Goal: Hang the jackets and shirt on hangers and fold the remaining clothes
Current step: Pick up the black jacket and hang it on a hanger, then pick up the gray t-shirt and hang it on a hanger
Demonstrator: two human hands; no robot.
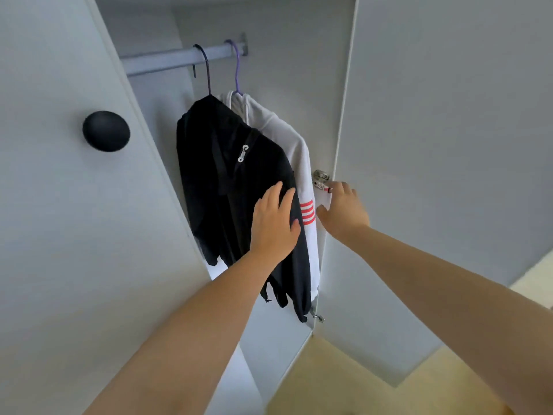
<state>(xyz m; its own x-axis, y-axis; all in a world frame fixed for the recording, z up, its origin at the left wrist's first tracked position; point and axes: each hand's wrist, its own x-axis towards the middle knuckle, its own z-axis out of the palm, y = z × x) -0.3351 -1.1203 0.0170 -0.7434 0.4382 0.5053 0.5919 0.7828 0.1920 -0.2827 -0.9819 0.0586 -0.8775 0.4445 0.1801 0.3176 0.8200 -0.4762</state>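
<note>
1. A grey wardrobe stands open, with yellow floor below.
2. A black jacket and a white jacket hang touching on its rail.
3. The left hand lies flat on the black jacket; the right hand is at the white jacket, its grip unclear.

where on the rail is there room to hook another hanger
The bare stretch of rail left of the black hanger, up to the edge of the left door, is free. A short gap lies between the black hanger and purple hanger. Right of the purple one is crowded: the rail's bracket sits close.
</note>
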